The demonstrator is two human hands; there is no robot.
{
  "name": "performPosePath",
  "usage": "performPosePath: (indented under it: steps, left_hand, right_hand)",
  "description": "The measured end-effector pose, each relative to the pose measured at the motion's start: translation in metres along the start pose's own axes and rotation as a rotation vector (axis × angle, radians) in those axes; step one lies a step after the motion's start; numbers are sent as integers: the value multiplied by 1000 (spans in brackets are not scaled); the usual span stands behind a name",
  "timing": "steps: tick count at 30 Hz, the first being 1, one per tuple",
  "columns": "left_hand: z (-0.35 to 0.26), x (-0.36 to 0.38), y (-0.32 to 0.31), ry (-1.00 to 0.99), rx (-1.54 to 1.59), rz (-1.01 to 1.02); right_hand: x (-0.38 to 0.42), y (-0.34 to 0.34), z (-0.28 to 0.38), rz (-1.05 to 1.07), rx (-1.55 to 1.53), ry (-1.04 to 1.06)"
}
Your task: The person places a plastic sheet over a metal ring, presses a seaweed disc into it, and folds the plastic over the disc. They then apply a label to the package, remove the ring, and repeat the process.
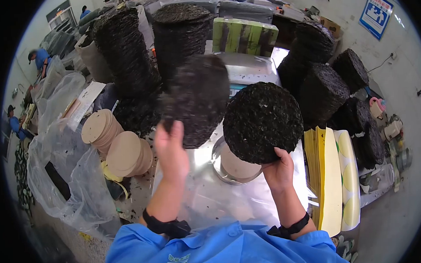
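My left hand [172,149] grips the lower edge of a round dark sheet [199,96], which is blurred by motion and tilted. In my right hand [279,170] is another round dark sheet [262,122], held by its lower right edge with its face toward me. The two sheets are side by side over the shiny metal work surface [208,197]. Below and between them, a round metal ring [217,168] surrounds a beige disc [237,163], partly hidden by the right sheet.
Tall stacks of dark round sheets [125,50] stand behind and at the right. Beige disc stacks [124,154] and plastic film [71,180] lie left. Yellow sheets [330,182] are right. A person [42,59] is far left, another [15,123] below.
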State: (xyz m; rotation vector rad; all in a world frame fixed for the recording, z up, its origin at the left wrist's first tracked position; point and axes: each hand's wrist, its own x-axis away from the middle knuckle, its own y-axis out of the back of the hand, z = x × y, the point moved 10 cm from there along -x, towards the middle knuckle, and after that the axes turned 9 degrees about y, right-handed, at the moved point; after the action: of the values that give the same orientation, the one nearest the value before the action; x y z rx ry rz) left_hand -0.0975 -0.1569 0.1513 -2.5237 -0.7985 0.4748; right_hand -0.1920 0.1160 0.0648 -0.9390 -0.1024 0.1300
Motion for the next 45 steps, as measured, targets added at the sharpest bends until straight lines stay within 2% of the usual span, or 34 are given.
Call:
performPosePath:
  steps: [2, 4, 6, 7, 8, 10, 12, 13, 14, 16, 18, 20, 22, 24, 25, 27, 30, 32, 38, 40, 43, 45]
  left_hand:
    - [-4, -12, 35, 49, 161, -112]
    - [-1, -14, 46, 56, 166, -136]
    - [4, -14, 55, 60, 164, -162]
    - [13, -14, 56, 86, 159, -175]
    - [22, -15, 56, 111, 153, -191]
    - [46, -14, 28, 241, 286, -140]
    - [70, -9, -11, 384, 377, -90]
    - [88, -7, -26, 472, 431, -86]
    - [103, -6, -38, 561, 484, -79]
    - [108, -16, -48, 577, 529, -5]
    - [111, -25, -53, 588, 577, 48]
    - [98, -33, -52, 492, 253, 154]
    - [99, -37, -40, 508, 167, 166]
    - [108, -32, -22, 529, 52, 163]
    - [112, -29, -12, 544, 54, 136]
    - [109, -23, 3, 545, 42, 114]
    - [100, -20, 35, 521, 31, 70]
    - [91, -16, 51, 502, 19, 50]
    - [75, -10, 63, 485, -19, 10]
    - [75, -7, 56, 511, -5, 98]
    - [70, -3, 52, 508, -2, 99]
    - [61, -2, 55, 494, -19, 85]
  right_hand:
    - [-8, 24, -14, -114, -85, -94]
    - [-13, 31, -18, -135, -80, -106]
    - [-18, 29, -14, -118, -49, -52]
    - [-23, 26, -5, -80, 4, 48]
    - [-24, 4, 8, 17, 129, 122]
    - [-28, -23, 2, 194, 594, 56]
    - [-2, -110, -8, 891, 1463, 586]
    - [1, -121, -32, 1036, 1736, 617]
    - [-5, -118, -41, 1039, 1783, 727]
    - [-31, -114, -31, 1041, 1781, 953]
    - [-59, -130, -4, 1021, 1671, 1082]
    - [-103, -134, 12, 941, 1756, 1251]
    - [-157, -125, 13, 868, 1939, 1230]
    - [-218, -91, -10, 901, 2172, 1012]
    - [-229, -82, -17, 905, 2171, 1015]
    - [-260, -44, -46, 1003, 2406, 601]
    - [-258, -62, -24, 945, 2360, 664]
    - [-246, -79, -7, 1019, 2370, 671]
    - [-220, -154, 63, 976, 2350, 829]
    - [-217, -167, 68, 919, 2307, 769]
    - [-223, -158, 47, 999, 2274, 763]
    - [-231, -141, 24, 1007, 2302, 669]
